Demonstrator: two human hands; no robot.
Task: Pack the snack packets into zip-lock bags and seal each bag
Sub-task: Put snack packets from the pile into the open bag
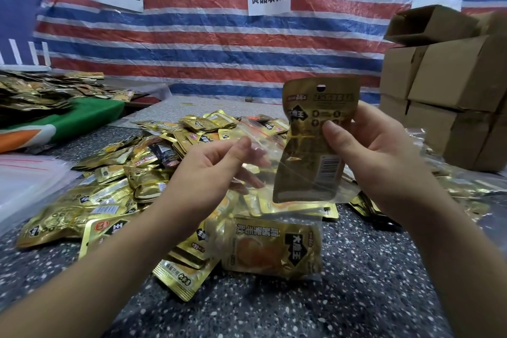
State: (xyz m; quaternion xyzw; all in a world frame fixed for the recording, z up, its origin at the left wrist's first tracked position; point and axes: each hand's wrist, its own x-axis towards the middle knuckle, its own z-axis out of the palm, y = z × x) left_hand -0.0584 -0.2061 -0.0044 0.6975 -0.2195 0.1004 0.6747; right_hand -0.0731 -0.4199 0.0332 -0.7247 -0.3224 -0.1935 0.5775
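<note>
The right hand (375,151) pinches a gold snack packet (312,143) about its middle, thumb on the near face and fingers curled behind, so the foil creases at the grip; the packet stands nearly upright, its hang-hole end on top. The left hand (211,170) holds the mouth of a clear zip-lock bag (274,230), thumb and fingertips closed on the near lip, the other fingers curled underneath behind the film. The bag hangs down from that hand to the table, and at least one packet already lies in its bottom. The held packet's lower edge sits just at or inside the bag's opening; through the film it is hard to say which.

So the step in hand looks like filling: a packet going into a bag that is partly loaded and not yet sealed. The next move seems to call for the left hand to keep the mouth spread while the right slides the packet down past the zip strip, then lets go.

Around the hands a loose heap of packets (131,173) covers the speckled table (356,296), a stack of empty bags (27,181) lies at the left, and cardboard boxes (450,82) stand at the right
</note>
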